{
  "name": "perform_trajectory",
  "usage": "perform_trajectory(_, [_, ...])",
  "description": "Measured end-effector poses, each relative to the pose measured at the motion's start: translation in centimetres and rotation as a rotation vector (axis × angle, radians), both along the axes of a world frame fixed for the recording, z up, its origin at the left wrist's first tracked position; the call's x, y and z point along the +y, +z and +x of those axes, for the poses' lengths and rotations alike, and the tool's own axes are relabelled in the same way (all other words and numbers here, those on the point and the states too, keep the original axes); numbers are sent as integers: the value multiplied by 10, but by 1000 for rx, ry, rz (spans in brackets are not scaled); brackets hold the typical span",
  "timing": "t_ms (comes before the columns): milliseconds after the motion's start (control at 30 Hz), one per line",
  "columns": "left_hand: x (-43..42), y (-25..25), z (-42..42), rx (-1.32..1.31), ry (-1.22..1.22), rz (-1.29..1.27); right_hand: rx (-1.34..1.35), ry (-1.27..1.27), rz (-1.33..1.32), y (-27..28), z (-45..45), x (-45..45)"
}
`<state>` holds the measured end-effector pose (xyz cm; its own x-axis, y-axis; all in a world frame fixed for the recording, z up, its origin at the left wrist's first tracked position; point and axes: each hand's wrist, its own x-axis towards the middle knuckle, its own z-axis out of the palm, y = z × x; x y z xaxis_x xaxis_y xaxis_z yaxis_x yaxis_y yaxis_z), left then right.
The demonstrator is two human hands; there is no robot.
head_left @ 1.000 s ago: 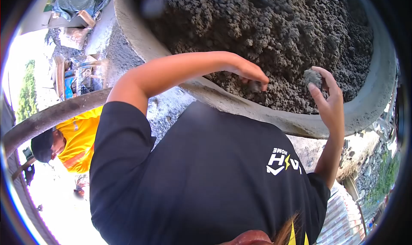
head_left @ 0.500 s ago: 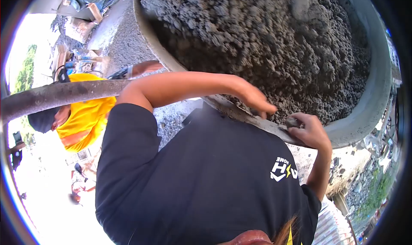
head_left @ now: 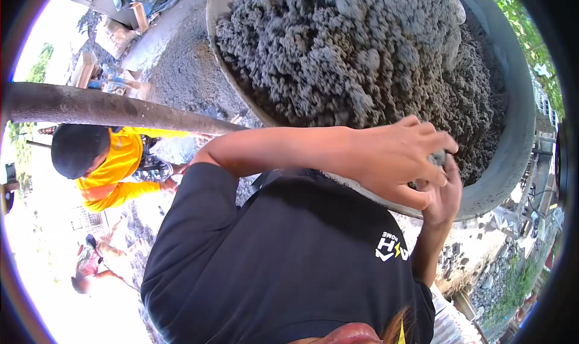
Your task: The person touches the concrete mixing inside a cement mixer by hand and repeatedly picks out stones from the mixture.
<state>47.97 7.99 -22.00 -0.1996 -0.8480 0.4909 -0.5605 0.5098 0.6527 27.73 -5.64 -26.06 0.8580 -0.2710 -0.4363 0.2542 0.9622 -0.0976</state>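
My left hand reaches across my chest from the left, its fingers curled over a small grey lump. From the right, my right hand holds the same lump from below, fingers bent round it. Most of the lump is hidden between the hands, and I cannot tell whether it is stone or hardened mix. Both hands are over the near rim of a large round drum. Inside lies a heap of coarse, wet-looking grey concrete mix.
A thick pipe runs in from the left towards the drum. Beyond it a person in a yellow shirt and dark cap bends over. Another person is farther off at lower left. Gravelly ground and wood scraps lie at upper left.
My left hand has moved right from above the rim onto the lump in my right hand. The person in yellow shows more fully, and the view has shifted slightly.
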Motion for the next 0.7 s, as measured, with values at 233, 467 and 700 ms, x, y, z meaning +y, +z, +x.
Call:
perform_trajectory(233, [64, 16, 96, 112, 275, -143, 1386, -578, -2136, 110, -42, -16])
perform_trajectory(467, [172, -13, 124, 304, 697, -294, 1382, -1121, -2469, 192, -55, -53])
perform_trajectory(700, [202, -53, 144, 501, 653, -204, 2035, -802, -2475, 238, -44, -164])
